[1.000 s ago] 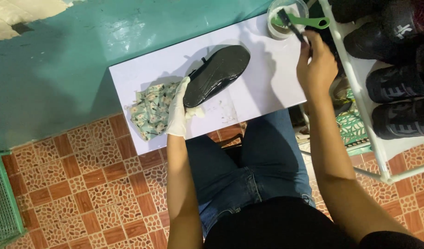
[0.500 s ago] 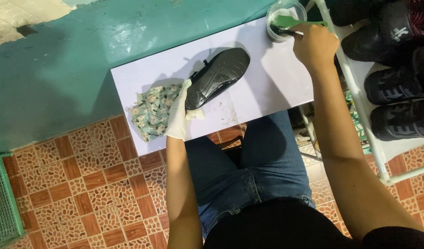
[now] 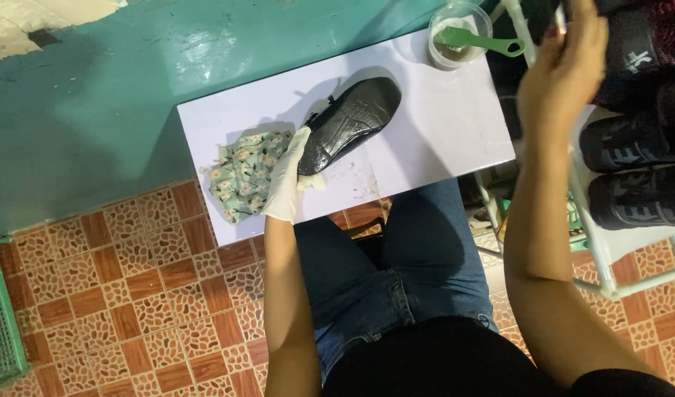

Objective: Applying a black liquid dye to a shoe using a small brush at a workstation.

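Black sole up, the shoe (image 3: 350, 123) lies mid-frame on the white board (image 3: 440, 125); our gloved left hand (image 3: 287, 176) clamps its heel. Our right hand (image 3: 561, 70), upper right, hangs loosely curled, holding nothing we can see.

This looks like a home corner used for shoe care, not a shop. A small white table (image 3: 455, 125) stands on patterned terracotta floor tiles (image 3: 124, 294) against a teal-painted floor strip (image 3: 95, 110). Just right of the table, a white shoe rack (image 3: 594, 242) holds several dark shoes (image 3: 638, 198) (worn household pairs). On the table's far corner sits a plastic tub (image 3: 458, 33).
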